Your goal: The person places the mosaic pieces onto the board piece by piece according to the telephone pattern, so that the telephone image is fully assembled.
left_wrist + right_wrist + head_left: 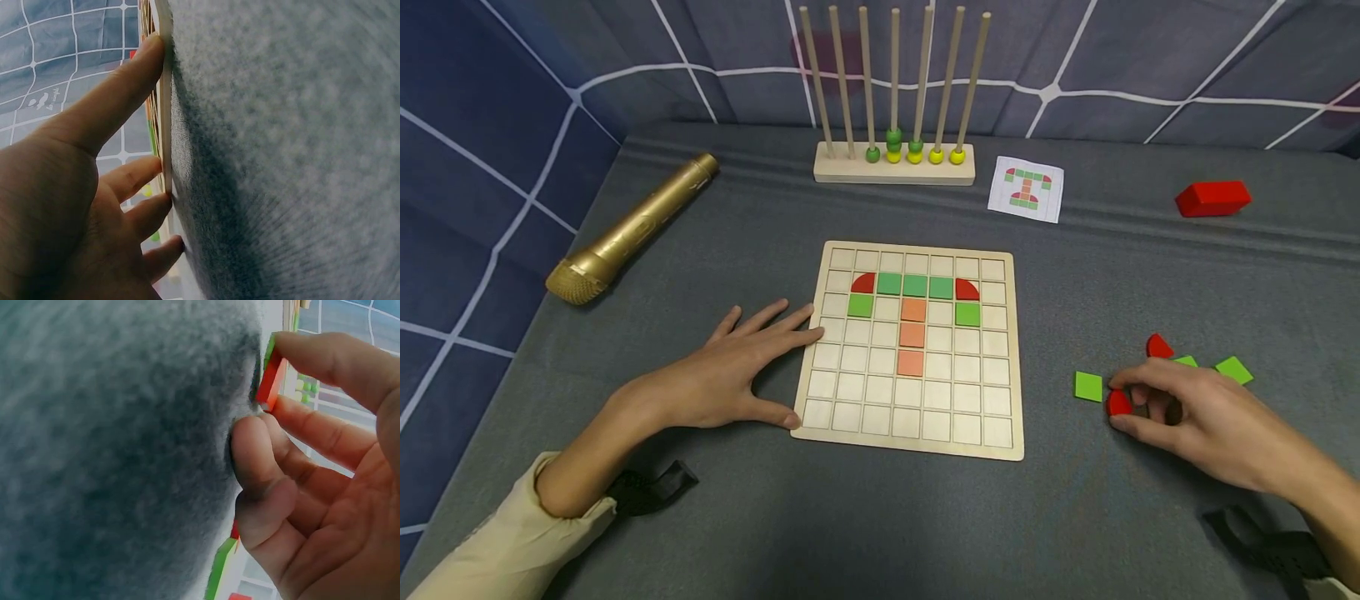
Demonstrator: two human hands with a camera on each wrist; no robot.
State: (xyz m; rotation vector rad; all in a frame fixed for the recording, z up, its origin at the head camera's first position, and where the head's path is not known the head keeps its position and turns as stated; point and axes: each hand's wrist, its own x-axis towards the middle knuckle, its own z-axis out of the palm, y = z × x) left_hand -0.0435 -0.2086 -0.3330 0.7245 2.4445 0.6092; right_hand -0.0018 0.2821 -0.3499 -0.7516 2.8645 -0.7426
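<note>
A square wooden grid board (pixel 842 400) lies on the grey cloth, with red, green and orange tiles forming a T shape in its cells. My left hand (pixel 737 367) touches the board's left edge with thumb and fingertips, fingers spread. Off to the right, my right hand (pixel 1202 417) pinches a red quarter-round tile (pixel 1119 403) between thumb and index finger, low at the cloth. Beside it lie a light green square tile (pixel 1087 386), a second red tile (pixel 1159 346) and another green tile (pixel 1234 369). One more green tile is partly hidden behind the hand.
A printed pattern card (pixel 1026 190) lies behind the board. Further back stands a wooden peg rack (pixel 895 171) with green and yellow beads. A gold microphone (pixel 632 229) lies at the left, and a red block (pixel 1213 199) at the back right.
</note>
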